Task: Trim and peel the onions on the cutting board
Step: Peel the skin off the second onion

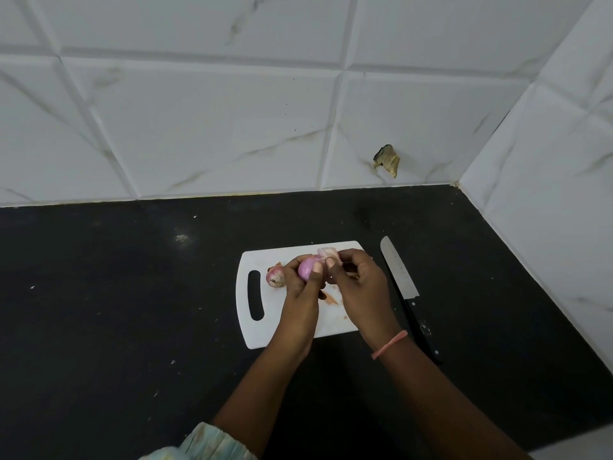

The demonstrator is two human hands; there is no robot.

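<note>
Left hand [300, 287]: fingers curled round a small, smooth, pinkish-purple peeled onion [306, 268], held up just above the board. Thumb sits across the front, so only the middle of the onion shows; the rest is tucked behind the fingers.

Right hand [358, 287]: thumb and fingertips pinch a pale, papery flap of onion skin [326, 252] at the onion's top right. Can't really tell if the flap is attached to the onion or already off, since the fingers cover that join.

Second onion [275, 276]: small reddish-pink one with dry skin on, lying on the board just left of the left hand, near the handle slot. Its right side is hidden by the knuckles.

Cutting board [265, 333]: white plastic rectangle with rounded corners and an oblong handle slot at the left. A few brownish skin scraps [331, 299] lie between the two hands, partly covered.

Knife [403, 287]: long steel blade with a black riveted handle, lying flat on the counter just beside the board's right edge, tip pointing away. No hand touches it.

Counter [132, 310]: black stone, speckled with little crumbs.

Wall [199, 127]: white marble-look tiles, with a brownish, ragged patch [387, 160] low down. No clue what that is, too small to make out.

Wrist: pinkish-orange band [388, 344] on the right one.

Sleeve [205, 443]: pale patterned fabric, cut off by the bottom edge.
</note>
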